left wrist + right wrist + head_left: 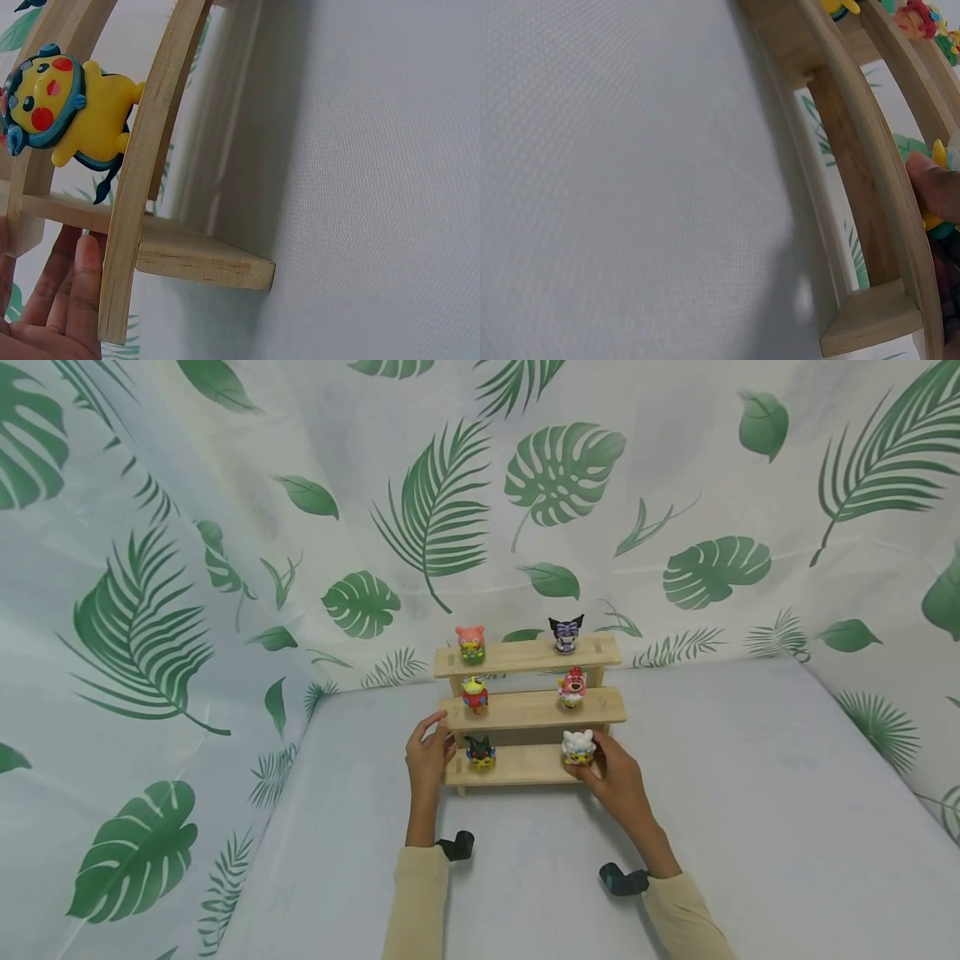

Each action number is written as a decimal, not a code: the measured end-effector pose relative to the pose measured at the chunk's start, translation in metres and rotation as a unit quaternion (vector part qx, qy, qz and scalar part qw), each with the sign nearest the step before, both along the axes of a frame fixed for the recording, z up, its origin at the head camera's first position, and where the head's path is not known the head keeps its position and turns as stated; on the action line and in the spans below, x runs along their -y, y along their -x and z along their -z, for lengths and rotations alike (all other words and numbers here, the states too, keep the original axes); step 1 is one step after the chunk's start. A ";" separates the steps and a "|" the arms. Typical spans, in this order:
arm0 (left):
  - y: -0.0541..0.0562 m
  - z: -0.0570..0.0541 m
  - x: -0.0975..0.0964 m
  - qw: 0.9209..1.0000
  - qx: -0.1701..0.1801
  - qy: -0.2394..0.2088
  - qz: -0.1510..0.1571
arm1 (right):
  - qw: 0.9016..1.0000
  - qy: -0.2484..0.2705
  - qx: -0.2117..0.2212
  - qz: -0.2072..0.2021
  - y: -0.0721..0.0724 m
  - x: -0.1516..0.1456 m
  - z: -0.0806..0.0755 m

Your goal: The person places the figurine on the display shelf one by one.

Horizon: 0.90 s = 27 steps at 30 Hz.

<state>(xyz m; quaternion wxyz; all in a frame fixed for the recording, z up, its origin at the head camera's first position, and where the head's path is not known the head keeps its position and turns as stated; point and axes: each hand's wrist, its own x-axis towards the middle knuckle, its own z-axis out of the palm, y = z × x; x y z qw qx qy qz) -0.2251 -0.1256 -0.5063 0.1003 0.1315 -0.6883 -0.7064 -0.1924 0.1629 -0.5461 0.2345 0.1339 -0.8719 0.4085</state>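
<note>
A three-tier wooden display stand (517,714) holds small toy figurines. My right hand (618,777) pinches a figurine with a white hood and yellow body (577,747) at the right of the lowest tier, thumb in front and fingers behind. In the right wrist view, the thumb (934,184) shows beside the front tier's edge. At the stand's left end, my left hand (427,758) touches it, its fingers (82,289) reaching up to the wooden end. Close by sits a yellow figurine in a dark horned hood (481,752) on the lowest tier.
On the middle tier stand a red figurine with a yellow top (475,695) and a pink-red one (572,687). The top tier bears a pink-hooded figurine (471,644) and a black-and-purple one (566,634). Behind the pale tabletop (525,877) hangs a leaf-patterned sheet (660,460).
</note>
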 end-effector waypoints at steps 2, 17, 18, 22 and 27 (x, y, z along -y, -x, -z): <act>0.000 0.000 0.000 1.000 0.000 0.002 0.000 | 1.000 0.001 0.001 0.001 0.000 0.000 -0.001; 0.001 0.005 0.000 1.000 -0.005 0.005 -0.012 | 1.000 -0.008 0.001 0.012 -0.002 0.002 -0.003; 0.001 0.005 0.000 1.000 -0.006 0.004 -0.012 | 1.000 -0.008 0.001 0.011 -0.002 0.002 -0.003; 0.000 0.005 0.000 1.000 -0.008 0.001 -0.010 | 1.000 -0.008 0.003 0.009 -0.002 0.002 -0.003; 0.001 0.005 0.000 1.000 -0.008 -0.001 -0.009 | 1.000 -0.005 0.009 0.008 -0.003 0.001 -0.004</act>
